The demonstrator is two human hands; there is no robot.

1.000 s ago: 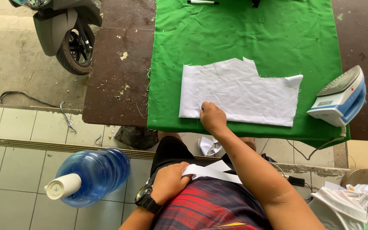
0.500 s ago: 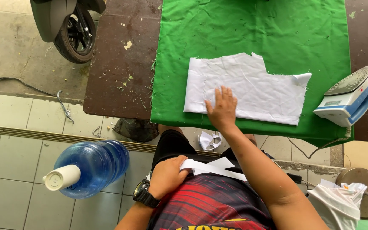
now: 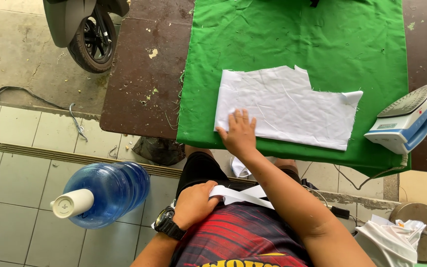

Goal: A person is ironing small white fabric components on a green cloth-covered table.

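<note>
We see the right hand (image 3: 239, 133) now lying flat, fingers spread, on the near-left corner of the white cloth piece (image 3: 287, 106), which sits on the green cover (image 3: 292, 39) of the table (image 3: 144, 74). A sec ago that hand was bunched at the cloth's near edge w/ fingers curled; since then it has opened and pressed down, so the work in hand looks to us like smoothing, not lifting. The cloth itself hasn't shifted on the cover. The left hand (image 3: 193, 202) stays at the lap, closed on a white strip (image 3: 243, 195), prob. fabric or paper; we can't tell which. The iron (image 3: 403, 121) stands at the right edge, untouched. A blue water jug (image 3: 104, 193) lies on the floor tiles, left of the person.
</note>
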